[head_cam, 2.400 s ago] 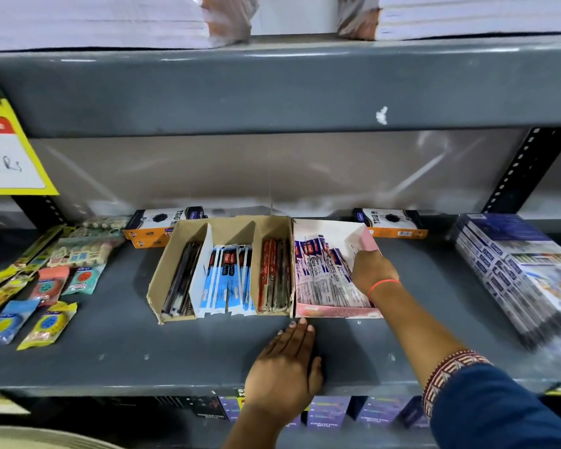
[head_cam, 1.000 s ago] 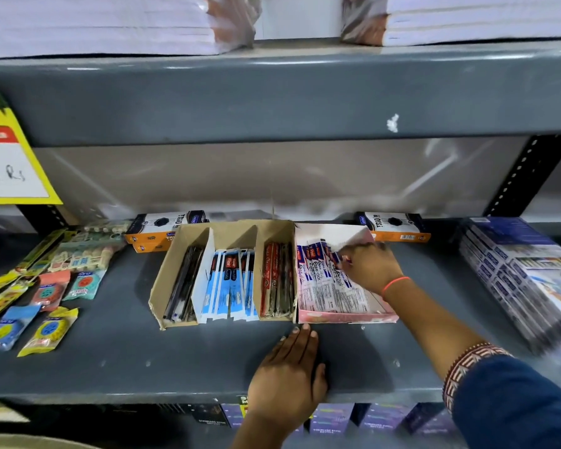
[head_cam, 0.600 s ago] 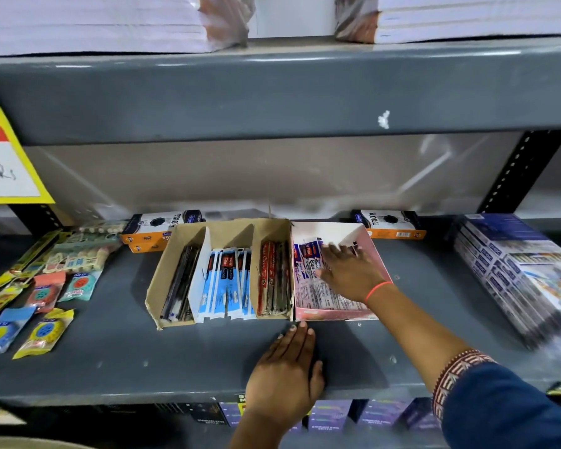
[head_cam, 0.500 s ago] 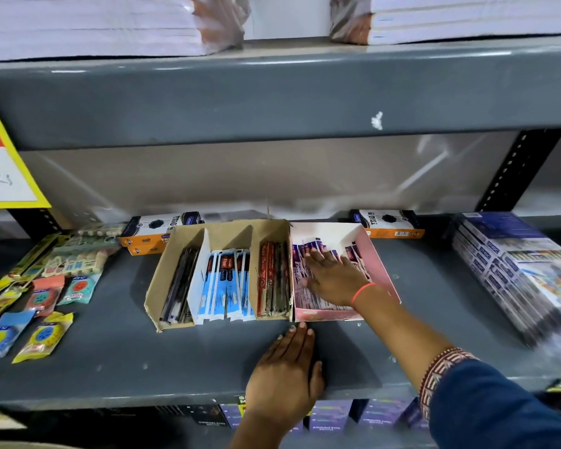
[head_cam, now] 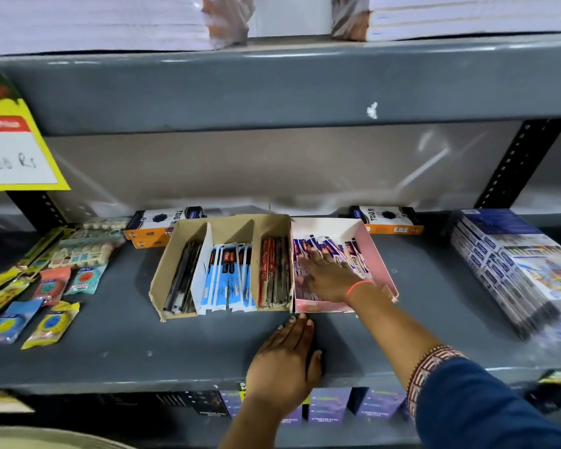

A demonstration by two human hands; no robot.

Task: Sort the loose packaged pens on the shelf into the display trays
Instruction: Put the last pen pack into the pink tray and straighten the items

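right sleeve (head_cam: 486, 406): dark blue, red-white patterned cuff | right wrist: thin orange-red band (head_cam: 357, 286) | left wrist: bare

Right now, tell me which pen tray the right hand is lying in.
The pink tray, rightmost of the row. The right hand lies flat on its white-and-purple pen packets; the cardboard tray beside it, with three sections, goes untouched.

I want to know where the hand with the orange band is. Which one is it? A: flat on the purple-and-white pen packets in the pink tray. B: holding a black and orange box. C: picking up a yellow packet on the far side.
A: the right hand lies spread over the purple-and-white pen packets inside the pink tray, palm down.
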